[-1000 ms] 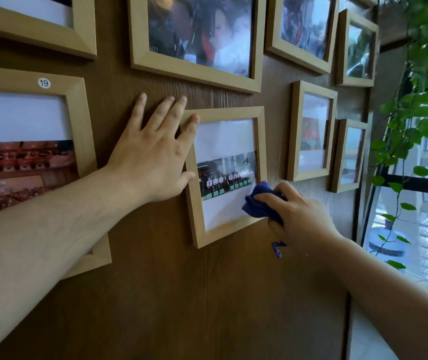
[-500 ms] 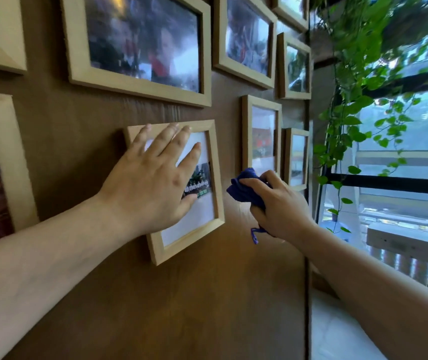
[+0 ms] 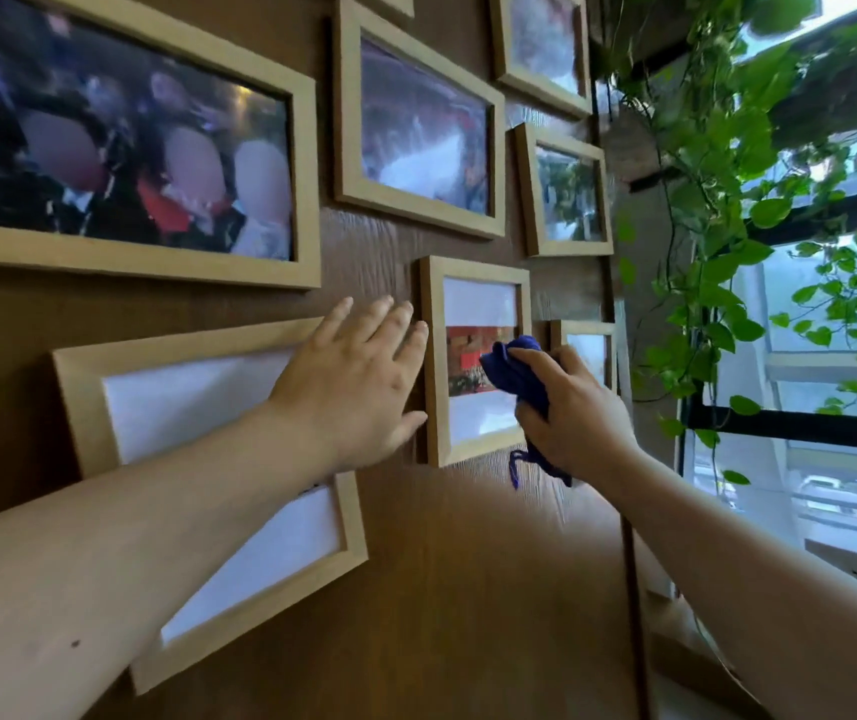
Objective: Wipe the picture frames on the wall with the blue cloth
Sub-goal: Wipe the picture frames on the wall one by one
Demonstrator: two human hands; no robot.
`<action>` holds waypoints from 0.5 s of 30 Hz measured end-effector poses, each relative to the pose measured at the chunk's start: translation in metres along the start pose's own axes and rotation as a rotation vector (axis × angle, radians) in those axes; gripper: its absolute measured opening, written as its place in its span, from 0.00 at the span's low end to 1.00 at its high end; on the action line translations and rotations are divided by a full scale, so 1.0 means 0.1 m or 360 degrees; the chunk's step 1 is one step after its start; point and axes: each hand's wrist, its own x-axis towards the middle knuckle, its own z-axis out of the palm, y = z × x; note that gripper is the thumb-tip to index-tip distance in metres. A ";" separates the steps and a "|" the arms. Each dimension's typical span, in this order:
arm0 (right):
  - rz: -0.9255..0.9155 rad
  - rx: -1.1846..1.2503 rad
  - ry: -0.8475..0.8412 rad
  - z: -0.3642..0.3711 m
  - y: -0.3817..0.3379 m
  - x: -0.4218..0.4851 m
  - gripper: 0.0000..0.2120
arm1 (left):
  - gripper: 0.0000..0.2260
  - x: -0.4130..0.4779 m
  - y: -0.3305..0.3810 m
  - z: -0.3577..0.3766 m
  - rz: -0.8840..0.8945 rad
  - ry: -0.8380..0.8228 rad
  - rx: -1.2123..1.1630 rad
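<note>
- Right hand (image 3: pixel 579 413) closed around the bunched blue cloth (image 3: pixel 517 371), pressing it on the glass of the small upright frame (image 3: pixel 434 366).
- Left hand (image 3: pixel 358 376) flat and open, fingers spread, holding nothing; it lies on the wall by that frame's left edge.
- We judge the cloth soft and light, wadded in the fist; frames light, glass fragile, so we'd brace at the wooden edge.
- We count one cloth, two hands, at least eight frames in view.

no text or numbers can be read anywhere here
</note>
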 end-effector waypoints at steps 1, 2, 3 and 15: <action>-0.0010 0.0024 0.0011 0.03 0.04 0.09 0.26 | 0.38 0.10 0.04 0.04 -0.0016 -0.0020 0.0005; -0.0026 0.0049 0.0024 0.06 0.07 0.19 0.26 | 0.38 0.22 0.09 0.08 -0.0045 -0.0039 0.0018; -0.0043 0.0068 0.0041 0.09 0.07 0.29 0.26 | 0.39 0.32 0.12 0.12 -0.0080 -0.0053 0.0028; -0.0343 0.0047 0.0108 0.42 -0.03 0.98 0.25 | 0.43 0.70 0.27 0.51 -0.0203 -0.0154 0.0254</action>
